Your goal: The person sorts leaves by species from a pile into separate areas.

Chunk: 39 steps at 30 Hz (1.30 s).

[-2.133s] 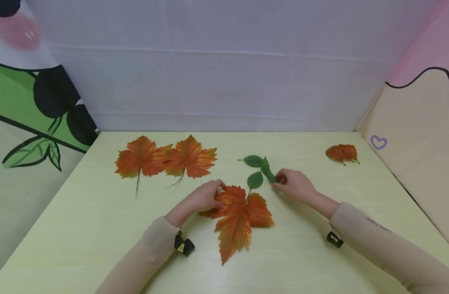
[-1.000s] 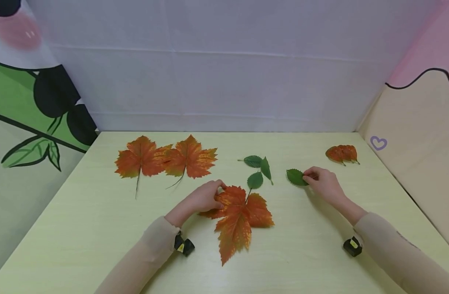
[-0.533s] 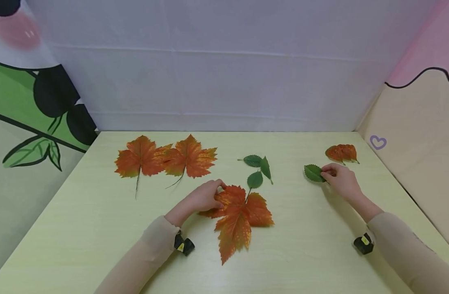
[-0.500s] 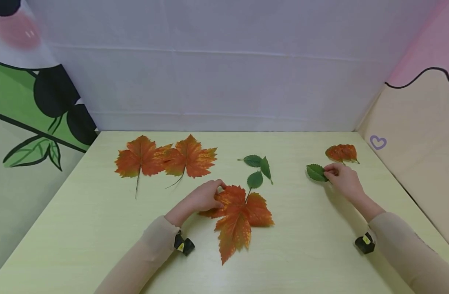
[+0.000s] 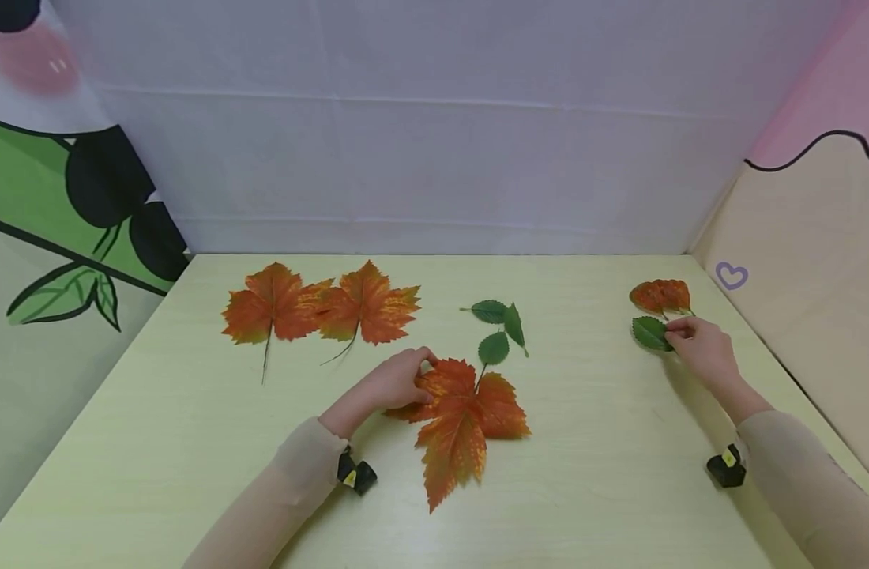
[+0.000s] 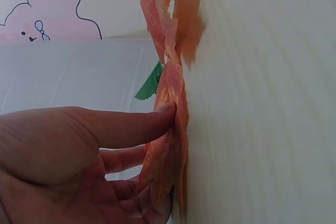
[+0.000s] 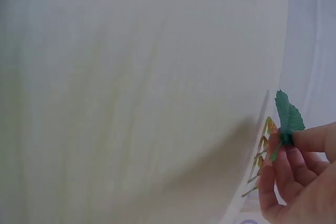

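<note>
My left hand point(image 5: 392, 391) pinches the left lobe of a large orange maple leaf point(image 5: 457, 423) lying at the table's middle; in the left wrist view the thumb presses on that leaf point(image 6: 170, 93) with fingers behind it. Between thumb and fingertips, my right hand point(image 5: 705, 356) holds a small green leaf point(image 5: 649, 333) by its stem end, over the far right of the table. Just beyond it lies a row of small orange-red leaves point(image 5: 660, 296). The right wrist view has the green leaf point(image 7: 287, 116) upright in the fingers, the small leaves' stems partly hidden behind.
Two orange maple leaves point(image 5: 272, 304) lie side by side, edges touching, at the back left. Several green leaves point(image 5: 493, 348) form a cluster beyond the held maple leaf's stem. A pale wall point(image 5: 442, 174) stands along the table's back edge, with printed panels at both sides.
My right hand has carried the green leaf rightward from beside the green cluster to just in front of the small orange-red leaves. The left hand and its maple leaf have stayed in place.
</note>
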Tool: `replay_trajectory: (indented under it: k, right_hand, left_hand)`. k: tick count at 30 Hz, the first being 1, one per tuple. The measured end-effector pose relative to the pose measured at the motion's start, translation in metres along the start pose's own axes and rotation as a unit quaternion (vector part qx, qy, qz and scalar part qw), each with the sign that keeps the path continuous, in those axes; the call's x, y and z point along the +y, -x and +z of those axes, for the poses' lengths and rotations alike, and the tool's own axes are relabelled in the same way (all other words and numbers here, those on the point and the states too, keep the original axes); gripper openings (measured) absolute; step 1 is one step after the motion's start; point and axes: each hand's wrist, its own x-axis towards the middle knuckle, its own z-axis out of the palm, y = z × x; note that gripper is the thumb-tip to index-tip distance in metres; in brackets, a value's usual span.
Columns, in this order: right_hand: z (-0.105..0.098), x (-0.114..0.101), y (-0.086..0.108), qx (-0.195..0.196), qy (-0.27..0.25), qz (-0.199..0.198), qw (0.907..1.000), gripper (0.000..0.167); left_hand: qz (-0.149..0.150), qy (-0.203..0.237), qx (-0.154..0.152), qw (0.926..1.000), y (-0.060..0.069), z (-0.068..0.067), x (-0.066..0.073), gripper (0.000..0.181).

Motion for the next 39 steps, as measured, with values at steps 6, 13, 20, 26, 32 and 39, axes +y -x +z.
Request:
replay_trajectory:
  k: [6,13,20,26,32,39]
  right_hand:
    - [-0.007,0.014,0.0,0.005,0.013,0.013,0.9998,0.03]
    - [-0.015,0.033,0.0,0.001,0.03,0.038,0.9988,0.031]
    - [-0.026,0.048,-0.001,0.001,0.036,0.053,0.9979,0.032]
    - [-0.03,0.061,-0.002,-0.015,0.049,0.076,0.9958,0.034]
    - [-0.034,0.063,0.0,-0.027,0.065,0.074,0.9948,0.033]
    - [-0.04,0.056,0.001,-0.038,0.086,0.077,0.9926,0.034]
  left_hand:
    - [-0.001,0.002,-0.001,1.0,0.0,0.001,0.0,0.046]
    - [0.0,0.003,-0.003,1.0,-0.001,0.001,0.001,0.045]
    - [0.003,0.002,-0.001,1.0,-0.002,0.001,0.001,0.046]
    - [0.002,0.005,-0.004,1.0,-0.002,0.001,0.0,0.045]
    - [0.0,0.005,-0.004,1.0,0.0,0.0,0.001,0.045]
    - [-0.001,0.005,-0.004,1.0,0.001,0.0,0.002,0.045]
